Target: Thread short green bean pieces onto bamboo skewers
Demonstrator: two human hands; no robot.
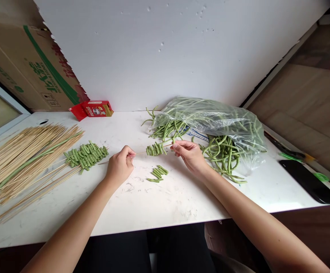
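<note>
My left hand [121,165] is closed around a thin wooden skewer [140,152], which points right across the middle of the table. Several short pieces of green bean [155,149] are threaded side by side near its far end. At the tip, the fingers of my right hand [190,156] pinch a small piece of green bean [173,140]. Below the skewer, several loose cut pieces [157,172] lie on the white table. Left of my left hand rest finished-looking skewers packed with bean pieces [85,156].
A big pile of bare skewers [25,159] with long beans across it covers the left side. A clear plastic bag [210,113] spills long green beans [224,153] at the back right. A red box [98,109] stands by the wall; a black phone-like object [310,182] lies far right.
</note>
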